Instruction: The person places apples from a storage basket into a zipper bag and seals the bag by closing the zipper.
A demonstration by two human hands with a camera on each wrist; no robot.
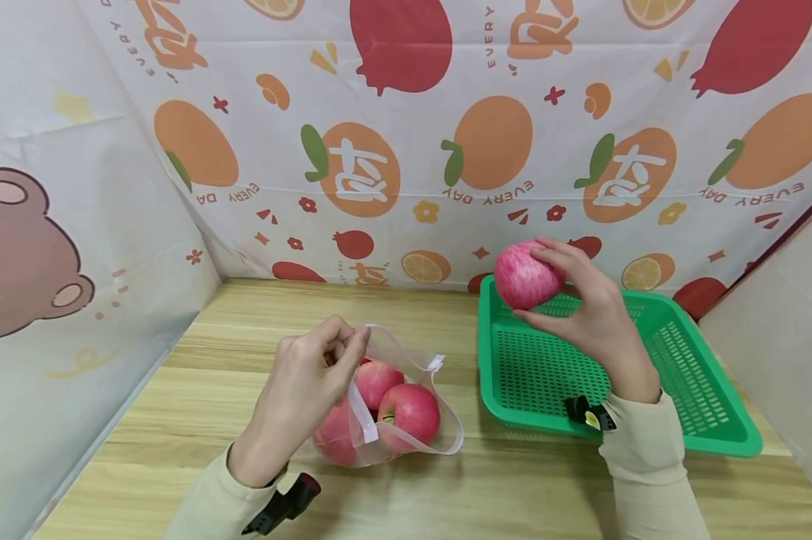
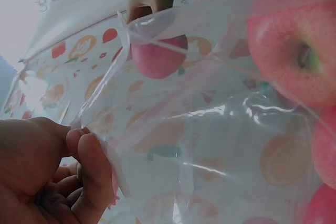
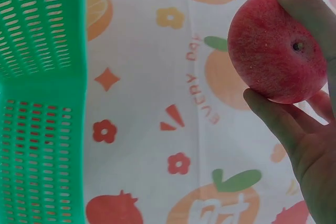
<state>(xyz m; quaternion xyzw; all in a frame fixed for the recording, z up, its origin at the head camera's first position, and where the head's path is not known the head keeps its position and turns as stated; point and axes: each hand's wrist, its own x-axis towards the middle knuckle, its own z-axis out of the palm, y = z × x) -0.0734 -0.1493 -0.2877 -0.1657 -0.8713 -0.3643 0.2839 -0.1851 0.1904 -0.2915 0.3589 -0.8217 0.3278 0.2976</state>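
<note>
My right hand [image 1: 597, 319] grips a pink-red apple [image 1: 525, 275] above the back left part of a green plastic basket [image 1: 484, 360]. In the right wrist view, thumb and fingers close around the apple [image 3: 278, 45] from its sides. My left hand [image 1: 304, 386] pinches the rim of a clear plastic bag [image 1: 449, 420] and pulls it upward. Several red apples [image 1: 412, 412] lie inside the bag on the table. The left wrist view shows the bag's film [image 2: 210, 129] stretched out from the pinched fingertips.
The bag and basket stand side by side on a wood-grain table [image 1: 244, 322]. Behind them hangs a fruit-print cloth [image 1: 419, 150]. A pale wall sheet with a bear print [image 1: 28, 255] closes off the left side, and a white panel [image 1: 777, 330] the right.
</note>
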